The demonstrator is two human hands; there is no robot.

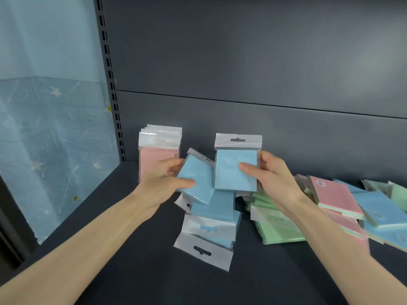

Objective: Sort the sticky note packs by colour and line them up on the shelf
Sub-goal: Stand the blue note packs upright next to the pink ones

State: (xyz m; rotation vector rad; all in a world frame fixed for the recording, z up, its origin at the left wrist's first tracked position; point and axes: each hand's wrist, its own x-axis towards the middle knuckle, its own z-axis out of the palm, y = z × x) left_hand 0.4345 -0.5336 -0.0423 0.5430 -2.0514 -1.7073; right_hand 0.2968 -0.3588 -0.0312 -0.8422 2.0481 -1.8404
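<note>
So, blue's up: my right hand (273, 179) pinches one blue pack (235, 170) upright, my left hand (164, 181) grips another blue pack (195, 183) tilted, and next they need standing just beside the pink row (159, 150) on the shelf (132, 249).

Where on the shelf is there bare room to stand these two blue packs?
Bare shelf lies along the front, before the blue pile, and a back strip runs between the upright pink row and the right heap. Crowded: green stack and mixed heap on the right.
</note>
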